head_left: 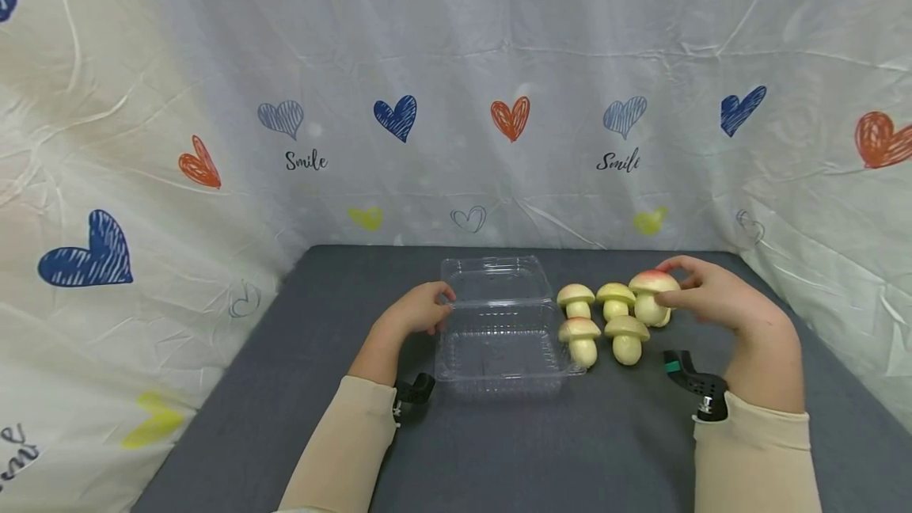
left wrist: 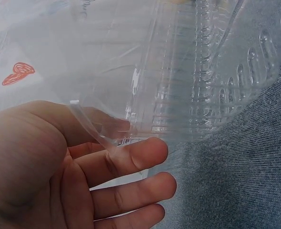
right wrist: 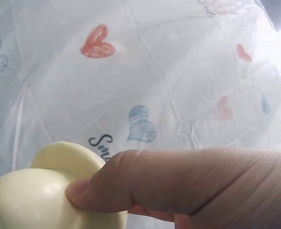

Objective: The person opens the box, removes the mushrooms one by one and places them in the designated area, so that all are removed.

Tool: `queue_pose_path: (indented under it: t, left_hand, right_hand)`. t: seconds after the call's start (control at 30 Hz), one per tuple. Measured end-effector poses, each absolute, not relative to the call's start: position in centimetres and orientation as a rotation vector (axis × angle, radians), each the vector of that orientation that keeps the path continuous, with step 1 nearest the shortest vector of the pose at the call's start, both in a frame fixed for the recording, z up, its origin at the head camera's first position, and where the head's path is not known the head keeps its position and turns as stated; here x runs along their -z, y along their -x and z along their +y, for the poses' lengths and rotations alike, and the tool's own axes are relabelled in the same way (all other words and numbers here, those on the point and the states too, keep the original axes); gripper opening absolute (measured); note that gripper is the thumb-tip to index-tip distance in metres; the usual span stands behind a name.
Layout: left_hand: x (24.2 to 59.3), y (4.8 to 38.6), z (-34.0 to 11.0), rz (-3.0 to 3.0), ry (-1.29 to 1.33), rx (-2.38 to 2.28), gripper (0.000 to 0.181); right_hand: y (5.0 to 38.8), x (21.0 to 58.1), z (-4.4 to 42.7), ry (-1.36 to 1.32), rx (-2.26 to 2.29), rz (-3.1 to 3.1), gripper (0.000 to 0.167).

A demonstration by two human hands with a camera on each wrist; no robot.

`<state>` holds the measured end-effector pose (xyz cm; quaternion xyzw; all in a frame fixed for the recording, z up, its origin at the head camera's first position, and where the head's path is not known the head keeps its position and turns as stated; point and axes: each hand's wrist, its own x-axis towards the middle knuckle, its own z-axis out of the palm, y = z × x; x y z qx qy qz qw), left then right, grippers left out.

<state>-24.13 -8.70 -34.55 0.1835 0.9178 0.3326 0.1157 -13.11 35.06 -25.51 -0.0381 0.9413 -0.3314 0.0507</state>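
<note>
A clear plastic clamshell box (head_left: 499, 377) lies with its lid (head_left: 495, 279) folded back on the dark tabletop. My left hand (head_left: 416, 311) pinches the box's left side near the hinge; in the left wrist view, the thumb and index finger (left wrist: 145, 155) take the clear rim between them. My right hand (head_left: 723, 295) grips a toy mushroom (head_left: 651, 283) with a reddish cap, and its thumb (right wrist: 112, 183) presses on the pale mushroom (right wrist: 31, 195) in the right wrist view. Several more mushrooms (head_left: 627, 339) lie to the right of the box, one partly hidden behind the gripped one.
Dark grey cloth (head_left: 556, 450) covers the table. A white curtain (head_left: 456, 62) printed with hearts hangs behind and along both sides. One mushroom (head_left: 580, 339) lies against the box's right rim. Black camera mounts (head_left: 701, 386) sit at both wrists.
</note>
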Motion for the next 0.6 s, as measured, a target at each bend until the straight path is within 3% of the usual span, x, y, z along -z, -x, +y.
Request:
queue_pose_path:
  t: [0.27,0.6]
  left_hand:
    - [34.7,24.1,-8.7,2.686,-0.538,-0.973,0.029]
    - [34.5,24.2,-8.7,2.682,-0.534,-0.974,0.029]
  right_hand:
    - [12.8,25.9,36.6,0.072,0.989,2.85,0.062]
    - [12.7,26.7,37.7,-0.033,1.035,2.765,0.069]
